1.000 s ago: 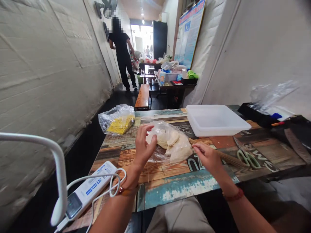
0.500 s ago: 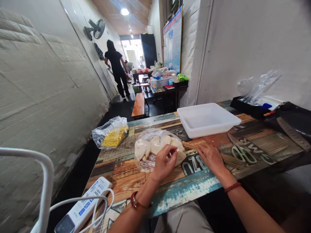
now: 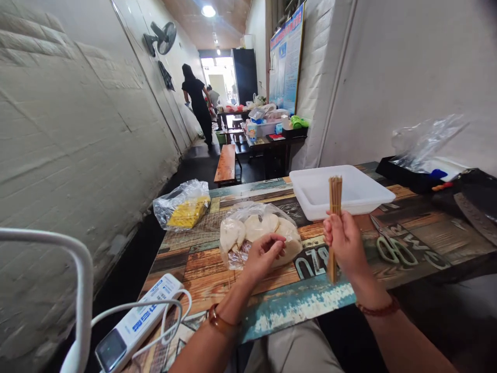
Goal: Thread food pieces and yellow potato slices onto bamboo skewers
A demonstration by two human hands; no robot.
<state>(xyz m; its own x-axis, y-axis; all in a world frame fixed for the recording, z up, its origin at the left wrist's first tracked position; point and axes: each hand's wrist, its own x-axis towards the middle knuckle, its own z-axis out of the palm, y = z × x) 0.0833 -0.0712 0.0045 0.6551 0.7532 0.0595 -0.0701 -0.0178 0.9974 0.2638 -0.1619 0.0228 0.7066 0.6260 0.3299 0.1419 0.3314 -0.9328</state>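
My right hand is wrapped round a bundle of bamboo skewers, held upright over the front of the table. Its lower end comes down by the table's teal front edge. Loosely curved, my left hand has thumb and fingers apart and no visible thing in them. It hovers at the front of a clear plastic bag of pale, round, flat pieces, covering part of it. A white plastic tray sits behind the skewers, and scissors with pale green handles lie to the right.
Bagged yellow pieces lie at the table's far left. A white power strip with a cable is near left, beside a white tube. At far right stands a black box with plastic bags. A person walks farther back.
My right hand has taken the skewers up off the table and turned the bundle upright. My left hand has stayed near the bag. The person in the background has moved farther away.
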